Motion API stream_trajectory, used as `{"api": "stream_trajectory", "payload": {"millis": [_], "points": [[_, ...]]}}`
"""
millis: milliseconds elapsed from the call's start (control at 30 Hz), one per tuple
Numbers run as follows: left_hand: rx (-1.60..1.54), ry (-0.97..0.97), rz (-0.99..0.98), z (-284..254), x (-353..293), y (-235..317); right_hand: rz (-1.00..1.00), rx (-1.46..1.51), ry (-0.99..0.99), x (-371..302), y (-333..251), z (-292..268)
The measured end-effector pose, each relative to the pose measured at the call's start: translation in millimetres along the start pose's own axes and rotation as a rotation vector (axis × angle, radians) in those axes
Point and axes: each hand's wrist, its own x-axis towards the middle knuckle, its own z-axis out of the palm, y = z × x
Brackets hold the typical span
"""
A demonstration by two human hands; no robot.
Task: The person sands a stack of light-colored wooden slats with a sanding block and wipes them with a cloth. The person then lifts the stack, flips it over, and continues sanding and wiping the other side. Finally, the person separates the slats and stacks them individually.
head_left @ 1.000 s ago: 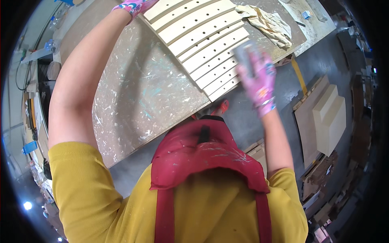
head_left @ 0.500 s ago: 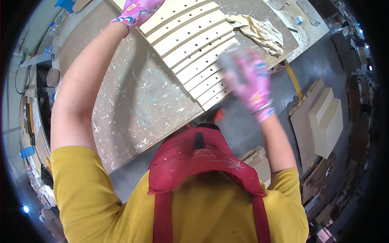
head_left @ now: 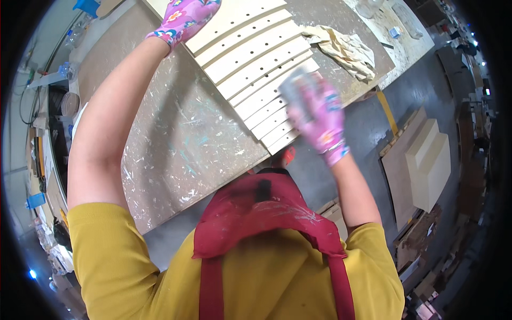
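Apparently, the ends of the drilled wooden slats (head_left: pixel 256 64) on the counter (head_left: pixel 176 138) are being rubbed with a grey block (head_left: pixel 293 92) gripped by the right hand (head_left: pixel 321 117), so even pressure is called for next, while whether anything is gripped by the left hand (head_left: pixel 186 22) cannot be told.

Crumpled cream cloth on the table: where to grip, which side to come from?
I'd pinch a raised fold near the middle of the cloth, from above and the picture's right. It's loosely bunched, so ridges offer purchase; its left end lies close to the wooden strips, and the right hand is below-left.
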Motion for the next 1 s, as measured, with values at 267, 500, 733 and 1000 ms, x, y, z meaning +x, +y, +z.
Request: {"api": "stream_trajectory", "payload": {"millis": [267, 500, 733, 1000], "points": [[-0.123, -0.023, -0.009, -8, 3, 6, 0.235, -0.044, 0.187, 30, 23, -2], [-0.077, -0.021, -0.029, -3, 2, -2, 0.111, 0.100, 0.065, 31, -21, -17], [-0.093, -0.025, -0.043, -2, 4, 5, 0.149, 0.185, -0.020, 14, -92, -6], [-0.078, 0.023, -0.030, 0, -4, 1, 0.271, 0.110, 0.123, 33, -25, -10]]}}
